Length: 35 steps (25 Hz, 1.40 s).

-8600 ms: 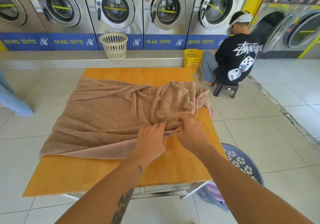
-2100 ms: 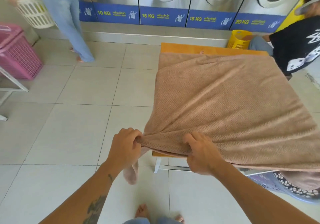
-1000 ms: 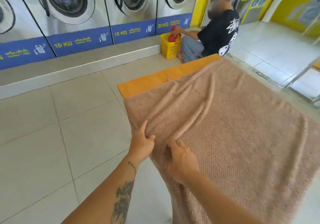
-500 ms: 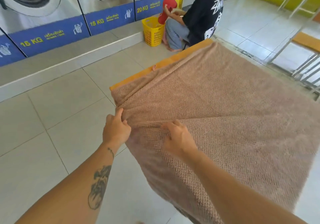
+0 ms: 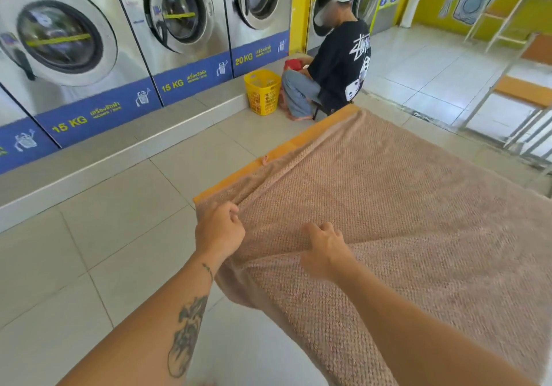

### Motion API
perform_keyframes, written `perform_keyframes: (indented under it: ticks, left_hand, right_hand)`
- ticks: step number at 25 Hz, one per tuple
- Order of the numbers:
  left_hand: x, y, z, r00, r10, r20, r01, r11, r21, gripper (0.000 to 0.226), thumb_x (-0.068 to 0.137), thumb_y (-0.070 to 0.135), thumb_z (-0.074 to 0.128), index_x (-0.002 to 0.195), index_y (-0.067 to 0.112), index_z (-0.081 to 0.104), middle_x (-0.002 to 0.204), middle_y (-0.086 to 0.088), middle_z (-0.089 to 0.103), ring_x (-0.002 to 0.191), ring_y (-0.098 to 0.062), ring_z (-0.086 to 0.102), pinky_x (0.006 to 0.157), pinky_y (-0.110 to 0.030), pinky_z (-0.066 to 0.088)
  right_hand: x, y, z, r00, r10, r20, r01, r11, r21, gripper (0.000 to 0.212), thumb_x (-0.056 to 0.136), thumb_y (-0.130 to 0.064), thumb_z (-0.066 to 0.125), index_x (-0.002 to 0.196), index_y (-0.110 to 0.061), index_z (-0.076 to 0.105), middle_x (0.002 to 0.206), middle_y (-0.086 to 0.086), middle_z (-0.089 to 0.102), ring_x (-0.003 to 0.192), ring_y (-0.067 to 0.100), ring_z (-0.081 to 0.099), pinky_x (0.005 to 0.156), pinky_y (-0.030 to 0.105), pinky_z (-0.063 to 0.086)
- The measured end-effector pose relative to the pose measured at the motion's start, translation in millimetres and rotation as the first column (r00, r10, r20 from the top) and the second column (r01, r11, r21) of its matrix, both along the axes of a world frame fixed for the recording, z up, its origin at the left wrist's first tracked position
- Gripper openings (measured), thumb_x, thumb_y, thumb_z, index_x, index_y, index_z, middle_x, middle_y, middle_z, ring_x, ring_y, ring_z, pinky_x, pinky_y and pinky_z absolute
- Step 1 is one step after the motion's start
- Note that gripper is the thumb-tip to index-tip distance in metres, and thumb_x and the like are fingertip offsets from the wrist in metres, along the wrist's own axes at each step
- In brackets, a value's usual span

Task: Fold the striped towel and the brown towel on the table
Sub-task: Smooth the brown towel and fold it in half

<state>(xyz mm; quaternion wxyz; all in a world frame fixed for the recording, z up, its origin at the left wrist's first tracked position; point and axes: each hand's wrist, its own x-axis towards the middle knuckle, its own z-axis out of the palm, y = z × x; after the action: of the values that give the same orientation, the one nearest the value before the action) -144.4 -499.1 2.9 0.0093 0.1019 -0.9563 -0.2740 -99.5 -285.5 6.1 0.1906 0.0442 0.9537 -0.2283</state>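
Note:
The brown towel (image 5: 403, 206) lies spread flat over nearly the whole wooden table (image 5: 268, 154), of which only a narrow orange strip shows along the far edge. Part of the towel hangs off the near left side. My left hand (image 5: 219, 231) pinches the towel's edge near the table's left corner. My right hand (image 5: 325, 246) grips a raised crease of the same towel a short way to the right. No striped towel is in view.
Washing machines (image 5: 179, 18) line the wall beyond a raised step. A person in a black shirt (image 5: 337, 66) sits just past the table's far corner beside a yellow basket (image 5: 263, 91). Another table with metal legs (image 5: 519, 101) stands at the right. Tiled floor lies to my left.
The bunched brown towel has been spread across the table. Over the last second my hands have slid along its left edge toward the far corner, pulling the wrinkles flatter.

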Motion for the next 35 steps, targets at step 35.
perform_keyframes:
  ticks: [35]
  left_hand:
    - [30, -57, -37, 0.840, -0.530, -0.112, 0.541, 0.807, 0.238, 0.028, 0.090, 0.007, 0.051, 0.106, 0.026, 0.062, 0.106, 0.009, 0.051, 0.097, -0.012, 0.053, 0.082, -0.030, 0.049]
  right_hand:
    - [98, -58, -24, 0.900, -0.422, -0.110, 0.436, 0.873, 0.217, 0.045, 0.079, -0.023, 0.051, 0.124, -0.024, 0.052, 0.121, 0.005, 0.043, 0.111, 0.028, 0.041, 0.098, 0.043, 0.039]
